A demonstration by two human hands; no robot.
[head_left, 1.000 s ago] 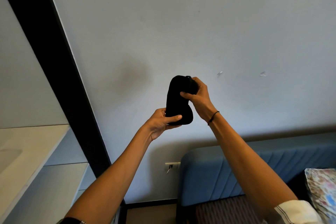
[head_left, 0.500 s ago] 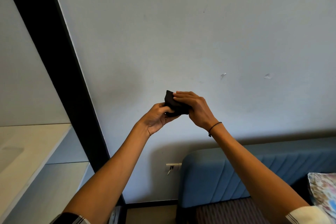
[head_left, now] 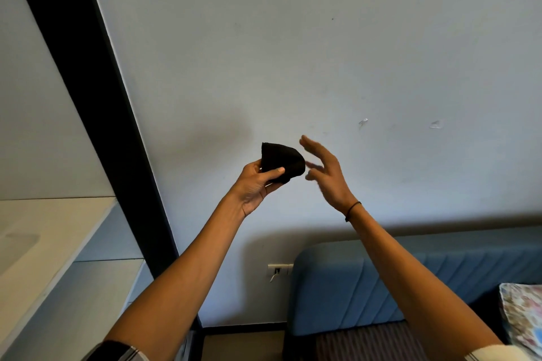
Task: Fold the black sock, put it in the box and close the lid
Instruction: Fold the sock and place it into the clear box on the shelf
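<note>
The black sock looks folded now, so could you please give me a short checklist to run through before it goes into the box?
1. Black sock folded into a compact bundle: ok.
2. Left hand has a grip on it, thumb across the front: ok.
3. Right hand open and clear of the sock, free for the lid: ok.
4. Box in sight: not ok, none shows in the head view.
5. Lid open or shut: cannot tell.
6. Fold holding with only one hand: cannot tell; the far side is hidden.
</note>
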